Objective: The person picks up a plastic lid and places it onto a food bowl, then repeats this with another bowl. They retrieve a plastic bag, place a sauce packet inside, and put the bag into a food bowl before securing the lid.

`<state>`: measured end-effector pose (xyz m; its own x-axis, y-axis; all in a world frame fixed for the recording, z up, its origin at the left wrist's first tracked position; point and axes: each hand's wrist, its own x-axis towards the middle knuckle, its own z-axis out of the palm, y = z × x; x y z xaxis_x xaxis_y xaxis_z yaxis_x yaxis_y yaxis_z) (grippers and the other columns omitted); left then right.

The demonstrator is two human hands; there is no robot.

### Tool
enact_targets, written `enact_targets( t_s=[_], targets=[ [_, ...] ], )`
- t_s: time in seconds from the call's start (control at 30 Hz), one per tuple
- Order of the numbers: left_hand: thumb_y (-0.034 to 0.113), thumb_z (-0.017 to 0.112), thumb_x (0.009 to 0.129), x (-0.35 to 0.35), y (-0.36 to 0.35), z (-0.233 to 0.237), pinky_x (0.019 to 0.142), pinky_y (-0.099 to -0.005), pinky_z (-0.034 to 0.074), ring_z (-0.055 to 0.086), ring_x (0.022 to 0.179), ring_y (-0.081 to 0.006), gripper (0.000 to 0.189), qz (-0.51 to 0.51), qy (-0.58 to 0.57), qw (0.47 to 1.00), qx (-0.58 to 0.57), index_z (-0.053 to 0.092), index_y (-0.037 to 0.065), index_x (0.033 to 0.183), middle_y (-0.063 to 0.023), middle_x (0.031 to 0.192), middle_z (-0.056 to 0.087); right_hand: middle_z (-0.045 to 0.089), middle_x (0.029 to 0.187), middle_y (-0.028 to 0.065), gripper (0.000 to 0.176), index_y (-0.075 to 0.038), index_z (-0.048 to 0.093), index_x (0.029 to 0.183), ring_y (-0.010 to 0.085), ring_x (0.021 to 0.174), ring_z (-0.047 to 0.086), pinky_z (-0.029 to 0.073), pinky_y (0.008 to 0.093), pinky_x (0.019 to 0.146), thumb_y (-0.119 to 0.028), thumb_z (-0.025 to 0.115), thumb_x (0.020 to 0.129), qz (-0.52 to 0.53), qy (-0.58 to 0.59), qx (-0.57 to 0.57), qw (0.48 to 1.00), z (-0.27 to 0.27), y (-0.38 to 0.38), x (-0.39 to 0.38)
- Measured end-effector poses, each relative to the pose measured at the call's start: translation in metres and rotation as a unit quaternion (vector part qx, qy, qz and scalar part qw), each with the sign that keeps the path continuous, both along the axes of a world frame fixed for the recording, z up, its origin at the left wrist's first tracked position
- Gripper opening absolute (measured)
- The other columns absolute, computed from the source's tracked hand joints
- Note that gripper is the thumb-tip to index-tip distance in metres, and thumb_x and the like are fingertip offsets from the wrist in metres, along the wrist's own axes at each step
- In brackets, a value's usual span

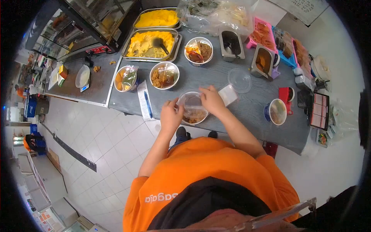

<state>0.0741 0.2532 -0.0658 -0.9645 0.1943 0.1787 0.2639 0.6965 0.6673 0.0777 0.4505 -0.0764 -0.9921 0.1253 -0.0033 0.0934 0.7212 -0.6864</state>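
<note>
A round bowl of brown food (194, 118) stands near the front edge of the table, and a clear plastic lid (190, 101) lies over it, covering most of its top in this view. My left hand (172, 113) grips the lid's left edge with bent fingers. At the upper right edge of the lid, my right hand (211, 100) has its fingers curled on the rim. Just beside my right hand lies a white rectangular packet (228, 95). A second clear lid (239, 80) rests flat behind it.
Filled bowls (165, 75) with packets stand at the back left, near trays of yellow food (150, 43). A lidded bowl (276, 111) is at the right. Metal containers (232, 44) stand behind. A pen (148, 103) lies on a paper slip (143, 96) at the left.
</note>
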Motion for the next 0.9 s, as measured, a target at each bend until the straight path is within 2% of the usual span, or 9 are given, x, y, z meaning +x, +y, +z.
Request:
enact_targets(
  t_s=[0.03,0.07,0.17,0.23,0.33,0.5,0.57,0.63,0.9],
  targets=[
    [0.019,0.064,0.080,0.003,-0.002,-0.007,0.058,-0.0327,0.049,0.063,0.066,-0.0231,0.038,-0.009,0.107,0.993,-0.057,0.061,-0.004,0.110,-0.0192,0.086,0.064,0.054,0.098,0.0198,0.030,-0.004,0.062,0.113,0.0346,0.089,0.055,0.045,0.0400,0.080,-0.016,0.053,0.086,0.004,0.023,0.018,1.000,-0.002,-0.003,0.004],
    [0.019,0.064,0.080,0.005,-0.003,-0.014,0.058,-0.0327,0.049,0.063,0.066,-0.0231,0.038,-0.008,0.107,0.993,-0.056,0.061,-0.004,0.110,-0.0192,0.086,0.064,0.052,0.100,0.0191,0.031,-0.004,0.060,0.115,0.0346,0.090,0.053,0.044,0.0404,0.081,-0.016,0.054,0.086,0.008,0.047,0.035,0.998,-0.004,-0.005,0.007],
    [0.015,0.061,0.085,0.013,-0.006,-0.027,0.064,-0.0318,0.052,0.066,0.076,-0.0240,0.038,-0.007,-0.033,0.998,0.047,0.056,-0.005,0.117,-0.0198,0.101,0.063,0.052,0.100,0.0177,0.034,-0.002,0.057,0.117,0.0346,0.094,0.050,0.042,0.0405,0.083,-0.015,0.055,0.086,0.012,0.082,0.044,0.996,-0.011,-0.011,0.016],
    [0.010,0.055,0.089,0.020,-0.004,-0.025,0.070,-0.0304,0.052,0.066,0.085,-0.0234,0.034,0.040,-0.159,0.965,0.207,0.054,-0.007,0.119,-0.0189,0.106,0.063,0.052,0.101,0.0178,0.034,0.000,0.056,0.117,0.0349,0.095,0.049,0.041,0.0407,0.085,-0.015,0.055,0.086,0.019,0.096,0.033,0.995,-0.012,-0.013,0.022],
    [0.007,0.050,0.092,0.026,-0.004,-0.027,0.072,-0.0288,0.052,0.066,0.088,-0.0217,0.032,0.062,-0.199,0.947,0.243,0.053,-0.008,0.119,-0.0183,0.108,0.063,0.051,0.105,0.0177,0.034,0.001,0.055,0.117,0.0351,0.098,0.047,0.040,0.0406,0.089,-0.014,0.054,0.086,0.037,0.101,0.019,0.994,-0.008,-0.011,0.028],
    [0.008,0.048,0.092,0.036,0.002,-0.043,0.074,-0.0322,0.050,0.065,0.087,-0.0278,0.034,0.045,-0.092,0.982,0.158,0.051,-0.008,0.122,-0.0234,0.101,0.064,0.051,0.109,0.0182,0.035,0.003,0.051,0.120,0.0357,0.101,0.047,0.040,0.0413,0.090,-0.013,0.052,0.088,0.052,0.133,0.076,0.987,-0.014,-0.017,0.033],
    [0.008,0.047,0.092,0.037,0.007,-0.041,0.075,-0.0337,0.049,0.065,0.086,-0.0303,0.035,0.048,-0.065,0.988,0.132,0.050,-0.007,0.123,-0.0251,0.098,0.063,0.052,0.109,0.0195,0.035,0.002,0.049,0.122,0.0368,0.099,0.051,0.043,0.0415,0.086,-0.012,0.050,0.089,0.037,0.130,0.008,0.991,-0.020,-0.019,0.032],
    [0.006,0.044,0.092,0.036,0.008,-0.041,0.078,-0.0411,0.047,0.059,0.088,-0.0419,0.034,0.074,-0.062,0.986,0.133,0.050,-0.006,0.123,-0.0294,0.099,0.060,0.053,0.108,0.0198,0.035,0.001,0.048,0.122,0.0373,0.096,0.053,0.045,0.0416,0.083,-0.013,0.050,0.090,0.039,0.127,0.015,0.991,-0.021,-0.017,0.030],
    [-0.003,0.043,0.086,0.025,0.016,-0.034,0.082,-0.0431,0.046,0.056,0.097,-0.0422,0.050,0.031,-0.047,0.997,0.060,0.038,0.004,0.135,-0.0257,0.114,0.054,0.056,0.108,0.0216,0.034,-0.002,0.048,0.124,0.0404,0.096,0.055,0.046,0.0423,0.082,-0.012,0.050,0.091,0.031,0.061,-0.012,0.998,-0.012,-0.015,0.028]
  ],
)
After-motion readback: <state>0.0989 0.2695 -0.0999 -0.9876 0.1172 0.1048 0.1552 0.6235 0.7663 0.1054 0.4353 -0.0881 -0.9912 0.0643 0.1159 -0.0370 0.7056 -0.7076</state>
